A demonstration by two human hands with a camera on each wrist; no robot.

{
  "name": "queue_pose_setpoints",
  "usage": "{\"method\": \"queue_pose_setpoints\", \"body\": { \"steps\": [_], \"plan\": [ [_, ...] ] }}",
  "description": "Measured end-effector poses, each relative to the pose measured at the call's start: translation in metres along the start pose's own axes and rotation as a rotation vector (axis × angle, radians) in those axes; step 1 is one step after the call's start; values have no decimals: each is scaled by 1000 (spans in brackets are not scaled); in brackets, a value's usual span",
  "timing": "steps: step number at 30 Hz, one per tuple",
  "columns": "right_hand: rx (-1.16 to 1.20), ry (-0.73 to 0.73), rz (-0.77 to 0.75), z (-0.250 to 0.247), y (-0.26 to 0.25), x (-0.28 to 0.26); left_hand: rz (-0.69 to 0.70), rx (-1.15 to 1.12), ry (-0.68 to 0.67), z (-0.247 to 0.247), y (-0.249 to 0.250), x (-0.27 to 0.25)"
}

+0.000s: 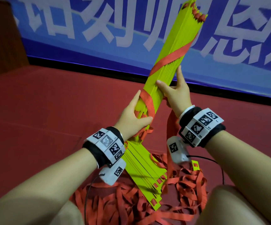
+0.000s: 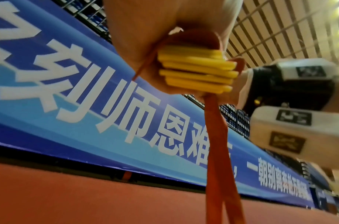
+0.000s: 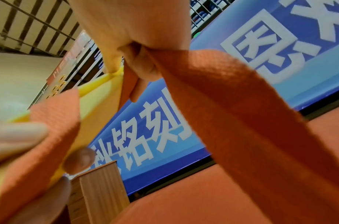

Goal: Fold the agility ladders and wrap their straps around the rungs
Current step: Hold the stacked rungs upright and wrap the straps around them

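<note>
A bundle of yellow-green ladder rungs (image 1: 172,46) is held up on a slant, top end far right. A red strap (image 1: 168,57) spirals round it in two turns. My left hand (image 1: 131,118) grips the bundle's lower end; the left wrist view shows the stacked rung ends (image 2: 197,71) in its palm. My right hand (image 1: 176,95) is higher up, thumb across the rungs and index finger along their edge, its curled fingers pinching the red strap (image 3: 232,98), which trails down. A second rung bundle (image 1: 142,172) lies below my left wrist.
Loose red straps (image 1: 147,202) lie piled on the red floor (image 1: 50,103) between my knees. A blue banner (image 1: 82,30) with white characters runs along the wall ahead. A wooden cabinet (image 1: 1,38) stands at the far left. Black wrist-camera cables hang near the pile.
</note>
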State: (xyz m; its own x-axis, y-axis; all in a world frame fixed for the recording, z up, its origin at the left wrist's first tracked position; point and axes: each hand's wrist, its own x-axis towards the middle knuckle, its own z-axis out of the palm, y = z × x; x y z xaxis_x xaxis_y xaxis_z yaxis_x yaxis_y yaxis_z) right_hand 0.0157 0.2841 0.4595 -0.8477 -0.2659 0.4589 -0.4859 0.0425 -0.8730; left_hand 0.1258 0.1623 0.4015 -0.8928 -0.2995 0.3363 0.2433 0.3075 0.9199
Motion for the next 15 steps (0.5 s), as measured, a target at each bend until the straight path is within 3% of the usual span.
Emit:
{"method": "queue_pose_setpoints", "body": {
  "steps": [3, 6, 9, 12, 15],
  "plan": [
    [-142, -6, -35, 9, 10, 4, 88, 263, 110, -5, -6, -2],
    [-130, 51, 1, 17, 17, 3, 308, 557, 226, -10, -8, -6],
    [-99, 110, -17, 25, 11, -1, 372, 701, 249, -7, -15, -7],
    [-115, 171, -43, 26, 4, -4, 363, 720, 245, 5, -17, -12],
    [-95, 200, -86, 21, -3, -5, 362, 477, 211, 9, -17, -11]
  ]
}}
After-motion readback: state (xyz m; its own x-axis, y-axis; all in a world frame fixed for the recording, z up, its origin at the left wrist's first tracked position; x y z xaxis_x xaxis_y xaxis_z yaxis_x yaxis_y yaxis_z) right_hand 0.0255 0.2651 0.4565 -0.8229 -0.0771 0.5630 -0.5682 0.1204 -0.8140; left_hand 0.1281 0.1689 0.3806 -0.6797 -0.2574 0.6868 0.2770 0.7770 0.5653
